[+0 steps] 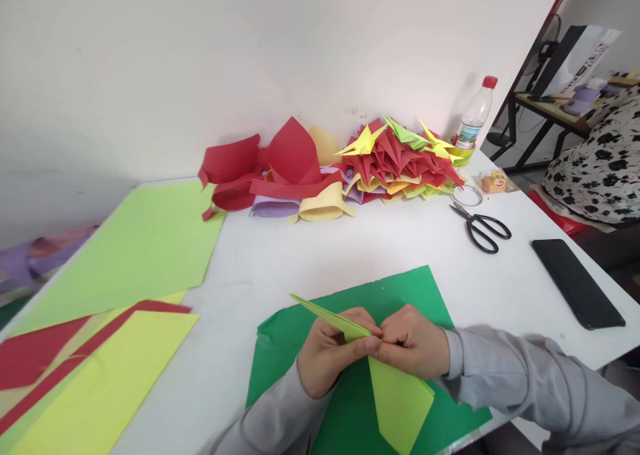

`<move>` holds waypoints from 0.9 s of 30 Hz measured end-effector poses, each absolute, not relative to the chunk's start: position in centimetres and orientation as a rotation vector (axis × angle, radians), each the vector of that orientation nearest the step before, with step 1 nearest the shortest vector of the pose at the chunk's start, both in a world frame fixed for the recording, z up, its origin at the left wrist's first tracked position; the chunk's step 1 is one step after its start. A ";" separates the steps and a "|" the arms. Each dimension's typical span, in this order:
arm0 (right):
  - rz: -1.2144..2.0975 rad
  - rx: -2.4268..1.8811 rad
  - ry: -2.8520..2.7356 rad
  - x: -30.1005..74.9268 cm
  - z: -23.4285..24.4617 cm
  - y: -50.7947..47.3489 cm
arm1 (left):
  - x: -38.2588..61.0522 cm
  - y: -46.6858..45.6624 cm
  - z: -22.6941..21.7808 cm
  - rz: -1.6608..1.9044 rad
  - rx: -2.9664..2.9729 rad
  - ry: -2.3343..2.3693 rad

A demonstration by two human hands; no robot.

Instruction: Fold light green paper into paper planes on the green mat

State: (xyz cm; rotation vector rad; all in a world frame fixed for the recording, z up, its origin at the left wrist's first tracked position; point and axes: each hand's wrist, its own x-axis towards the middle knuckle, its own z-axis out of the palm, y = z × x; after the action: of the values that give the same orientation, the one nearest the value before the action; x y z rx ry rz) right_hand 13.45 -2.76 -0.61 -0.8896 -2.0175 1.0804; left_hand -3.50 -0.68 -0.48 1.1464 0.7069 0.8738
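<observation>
Light green paper [400, 402]: held in the air between my hands, above the dark green sheet [280, 362]; a narrow end points up and left, a broader end hangs toward me.
Left hand [330, 356]: fingers curled and gripping the paper, thumb along its near side.
Right hand [414, 342]: fingers curled into a loose fist, thumb and forefinger pinching the paper just beside my left thumb. The exact layer under each fingertip is hidden; I cannot tell.
Thumbs: I judge this to be shaping or creasing work. I press with the thumb pads, short strokes, even force, working outward from the pinch.
Edges: line up the layers before pressing; a slipped layer would set a crooked crease.
Wrists: hold both level. Twisting one against the other could wrinkle or tear the paper.
Dark green sheet: lies flat on the table [300, 255], a usable backing for a firmer press.
Scissors [469, 219]: well apart, beyond my right hand; pressing needs only fingers.
</observation>
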 end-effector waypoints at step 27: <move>1.176 -0.911 -2.051 13.9 -0.1 -2.7 | -3.4 -1.1 0.5 0.999 0.935 1.018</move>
State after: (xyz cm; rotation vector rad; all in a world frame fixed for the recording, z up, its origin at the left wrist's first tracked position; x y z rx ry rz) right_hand 13.90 -2.68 -0.05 -0.9111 -2.0507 1.1757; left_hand -3.40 -1.13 0.45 0.9355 1.0182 0.9992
